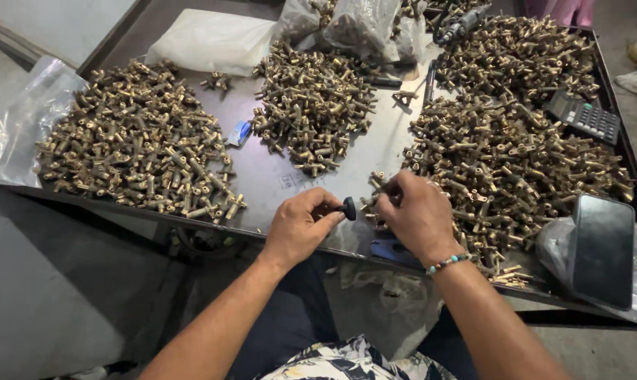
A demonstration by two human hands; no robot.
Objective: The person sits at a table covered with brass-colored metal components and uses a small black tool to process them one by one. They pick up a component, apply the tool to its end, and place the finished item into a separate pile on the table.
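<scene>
view from the head camera over a dark metal table (276,179) covered with small brass fittings. three heaps show the state of the work: a left heap (139,137) in the left of the frame, a smaller middle heap (311,105) in the upper centre, and a large right heap (515,155) filling the right side and running up to the top edge. judged from the heaps, a good share of the fittings lies already set apart at left and centre, while the largest mass at right is not yet gone through.

the left hand (297,229), lower centre, is curled closed around a small dark tool (343,209); its round black head juts out past the thumb and forefinger, pointing right. the right hand (417,214) rests at the near edge of the right heap, fingers bent down and pinched on a brass fitting (375,204), which shows only in part at the fingertips, just beside the tool's head. whether tool and fitting touch cannot be told.

a calculator (586,118) lies upper right, a dark phone (603,250) lower right, plastic bags (353,24) at the top.
</scene>
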